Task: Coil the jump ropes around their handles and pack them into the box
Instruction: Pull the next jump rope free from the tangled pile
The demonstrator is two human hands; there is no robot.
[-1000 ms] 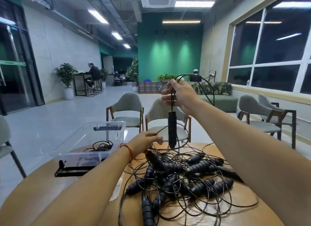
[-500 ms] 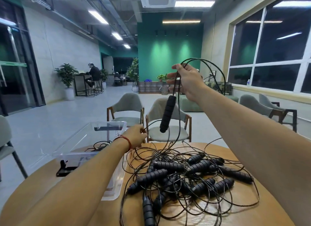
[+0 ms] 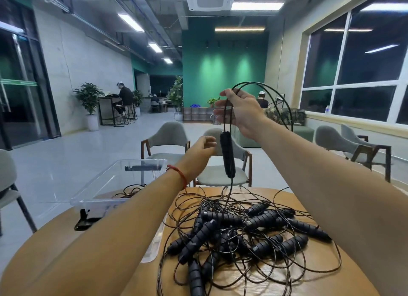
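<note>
My right hand (image 3: 241,110) is raised above the table and pinches the black cord of a jump rope. One black ribbed handle (image 3: 227,156) hangs straight down from that cord, and a loop (image 3: 276,97) arcs over my wrist. My left hand (image 3: 199,154) hovers just left of the hanging handle with its fingers loosely curled and nothing in it. A tangled pile of jump ropes (image 3: 242,231) with several black handles lies on the round wooden table (image 3: 309,280). The clear plastic box (image 3: 114,185) stands at the left with a coiled rope inside.
Two grey chairs (image 3: 167,139) stand behind the table, more chairs at the right by the windows. A black clip (image 3: 82,220) sits at the box's near corner. People sit far off in the room.
My right hand dropped a little and the hanging handle now hangs straight instead of tilted. My left hand rose from the pile toward the handle.
</note>
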